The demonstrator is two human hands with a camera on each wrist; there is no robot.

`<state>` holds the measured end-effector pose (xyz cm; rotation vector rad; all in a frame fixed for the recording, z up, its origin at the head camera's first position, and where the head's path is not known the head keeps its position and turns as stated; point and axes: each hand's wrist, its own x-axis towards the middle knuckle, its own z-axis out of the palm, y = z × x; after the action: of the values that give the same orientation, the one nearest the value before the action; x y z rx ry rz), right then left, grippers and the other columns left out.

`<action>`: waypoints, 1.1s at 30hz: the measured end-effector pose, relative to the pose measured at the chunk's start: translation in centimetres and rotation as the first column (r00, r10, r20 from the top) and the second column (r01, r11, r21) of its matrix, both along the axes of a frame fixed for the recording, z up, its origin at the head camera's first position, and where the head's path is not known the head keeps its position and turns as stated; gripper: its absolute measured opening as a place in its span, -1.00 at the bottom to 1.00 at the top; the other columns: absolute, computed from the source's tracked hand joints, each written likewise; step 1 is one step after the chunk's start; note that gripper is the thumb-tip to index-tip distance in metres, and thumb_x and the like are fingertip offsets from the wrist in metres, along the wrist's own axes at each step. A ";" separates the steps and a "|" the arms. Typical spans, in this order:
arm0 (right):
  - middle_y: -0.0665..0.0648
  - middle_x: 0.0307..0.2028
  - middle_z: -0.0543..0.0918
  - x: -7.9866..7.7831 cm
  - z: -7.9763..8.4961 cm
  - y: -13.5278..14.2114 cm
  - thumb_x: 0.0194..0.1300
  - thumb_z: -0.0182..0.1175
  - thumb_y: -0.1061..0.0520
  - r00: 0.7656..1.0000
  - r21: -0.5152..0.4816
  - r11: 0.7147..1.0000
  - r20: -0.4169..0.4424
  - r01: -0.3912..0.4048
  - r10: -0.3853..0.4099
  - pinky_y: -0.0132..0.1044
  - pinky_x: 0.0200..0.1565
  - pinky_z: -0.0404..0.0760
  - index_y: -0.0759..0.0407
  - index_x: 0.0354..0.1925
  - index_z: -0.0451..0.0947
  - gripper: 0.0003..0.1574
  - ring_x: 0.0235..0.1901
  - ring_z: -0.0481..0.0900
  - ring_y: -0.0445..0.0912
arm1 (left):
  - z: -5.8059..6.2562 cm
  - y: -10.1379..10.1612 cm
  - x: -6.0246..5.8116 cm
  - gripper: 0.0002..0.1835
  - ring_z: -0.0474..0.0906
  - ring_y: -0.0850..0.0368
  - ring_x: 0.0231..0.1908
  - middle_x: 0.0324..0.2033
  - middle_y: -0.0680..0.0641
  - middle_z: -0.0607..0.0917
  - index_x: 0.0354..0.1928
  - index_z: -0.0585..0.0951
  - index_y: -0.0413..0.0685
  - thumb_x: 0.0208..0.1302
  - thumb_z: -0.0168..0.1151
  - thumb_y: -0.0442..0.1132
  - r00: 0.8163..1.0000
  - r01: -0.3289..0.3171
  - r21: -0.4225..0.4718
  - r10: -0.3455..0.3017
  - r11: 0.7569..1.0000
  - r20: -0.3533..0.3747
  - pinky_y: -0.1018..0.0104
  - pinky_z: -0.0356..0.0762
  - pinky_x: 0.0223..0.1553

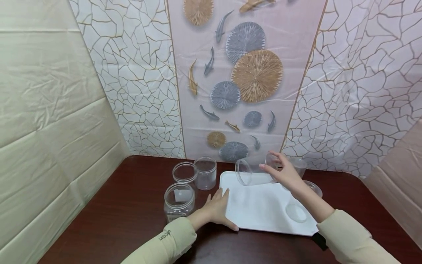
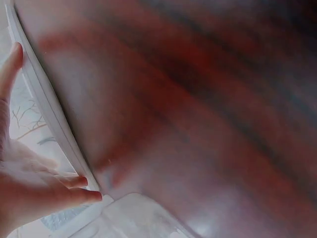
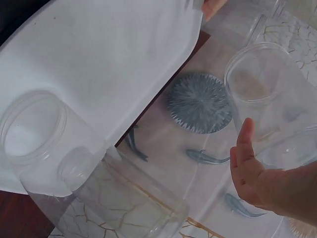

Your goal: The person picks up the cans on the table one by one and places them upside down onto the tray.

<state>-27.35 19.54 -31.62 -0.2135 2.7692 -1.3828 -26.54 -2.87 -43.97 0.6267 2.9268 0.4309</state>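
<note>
My right hand (image 1: 286, 174) grips a clear plastic jar (image 1: 252, 172) from its base end, thumb and fingers spread around it. The jar is tilted over the far edge of the white tray (image 1: 257, 211), mouth to the left. In the right wrist view the same jar (image 3: 262, 74) sits beyond the hand (image 3: 250, 178). Its clear walls make the exact finger contact hard to see. My left hand (image 1: 217, 209) rests against the tray's left edge with fingers spread and straight. From the left wrist, thumb and fingertips touch the tray rim (image 2: 54, 114).
Three clear jars stand left of the tray: a near one (image 1: 179, 203), one behind it (image 1: 184, 172) and a far one (image 1: 206, 176). Another clear round rim (image 1: 296, 213) shows over the tray's right side. More clear jars (image 1: 298, 167) are at the right, partly behind my arm.
</note>
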 end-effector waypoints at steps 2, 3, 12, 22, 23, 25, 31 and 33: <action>0.44 0.27 -0.01 -0.3 -0.1 0.0 0.10 0.07 -0.30 1.000 0.001 1.000 -0.010 0.010 -0.010 0.06 -0.03 0.42 0.01 0.36 -0.19 0.05 0.19 0.11 0.31 | 0.0 0.1 -0.1 0.35 -0.02 -0.17 0.30 0.27 -0.36 0.08 0.31 0.01 -0.24 -0.51 0.35 0.39 1.000 -0.003 -0.025 0.003 1.000 0.007 -0.10 0.03 0.22; 0.45 0.26 -0.01 -0.5 -0.2 0.0 0.10 0.08 -0.30 1.000 0.001 1.000 -0.018 0.016 -0.016 0.05 -0.04 0.43 0.03 0.36 -0.19 0.05 0.18 0.13 0.31 | 0.0 0.1 -0.1 0.35 -0.02 -0.17 0.30 0.28 -0.37 0.06 0.31 0.01 -0.25 -0.50 0.34 0.40 1.000 -0.005 -0.043 0.005 0.999 0.012 -0.06 0.04 0.24; 0.46 0.23 0.09 -2.3 -1.3 -0.3 0.07 0.17 -0.20 0.981 0.091 0.993 -0.182 0.080 -0.062 0.18 0.10 0.22 0.24 0.30 -0.03 0.03 0.20 0.11 0.30 | 0.6 0.5 -0.4 0.37 -0.03 -0.13 0.31 0.29 -0.36 0.03 0.29 0.01 -0.36 -0.49 0.30 0.43 0.998 -0.002 -0.180 0.014 0.984 0.064 0.11 0.05 0.27; 0.54 0.11 0.25 -4.5 -1.9 -1.1 0.03 0.22 -0.12 0.953 0.276 0.952 -0.300 0.129 -0.042 0.23 0.02 0.26 0.35 0.24 0.09 -0.04 0.08 0.22 0.37 | 1.4 0.6 0.1 0.36 -0.05 -0.05 0.33 0.31 -0.27 0.02 0.30 0.04 -0.29 -0.52 0.31 0.43 0.993 -0.049 -0.198 0.069 0.979 0.095 0.09 -0.02 0.29; 0.55 0.11 0.24 -4.6 -1.9 -1.2 0.03 0.22 -0.13 0.955 0.294 0.947 -0.293 0.128 -0.038 0.23 0.01 0.27 0.34 0.24 0.09 -0.03 0.07 0.23 0.38 | 1.4 0.6 0.1 0.36 -0.05 -0.05 0.33 0.31 -0.27 0.02 0.30 0.04 -0.29 -0.52 0.32 0.43 0.993 -0.052 -0.196 0.071 0.979 0.094 0.09 -0.01 0.29; 0.57 0.10 0.22 -4.9 -2.0 -1.2 0.02 0.21 -0.13 0.962 0.328 0.937 -0.271 0.118 -0.026 0.24 -0.02 0.29 0.33 0.23 0.10 -0.04 0.05 0.24 0.40 | 1.3 0.5 0.1 0.36 -0.05 -0.05 0.33 0.32 -0.26 0.02 0.30 0.04 -0.29 -0.53 0.32 0.43 0.992 -0.057 -0.191 0.077 0.980 0.099 0.08 -0.02 0.29; 0.66 0.14 0.04 -5.4 -2.1 -1.3 0.04 0.19 -0.10 0.987 0.427 0.902 -0.163 0.068 0.003 0.37 -0.07 0.23 0.34 0.25 0.06 -0.05 0.05 0.08 0.57 | 1.3 0.5 0.1 0.34 -0.02 -0.06 0.32 0.32 -0.25 -0.02 0.31 0.05 -0.23 -0.53 0.35 0.39 0.989 -0.069 -0.149 0.087 0.986 0.118 0.06 0.01 0.27; 0.66 0.16 -0.01 -5.5 -2.2 -1.3 0.05 0.18 -0.08 0.992 0.447 0.893 -0.130 0.059 0.000 0.41 -0.06 0.18 0.33 0.26 0.04 -0.05 0.07 -0.02 0.61 | 1.2 0.5 0.2 0.32 0.03 -0.08 0.30 0.32 -0.26 -0.02 0.31 0.05 -0.20 -0.52 0.37 0.37 0.988 -0.076 -0.132 0.092 0.988 0.122 0.05 0.06 0.25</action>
<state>-32.89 18.27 -33.86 -0.2460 3.1088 -0.7114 -26.37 -2.34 -42.80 0.4425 2.8377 0.2783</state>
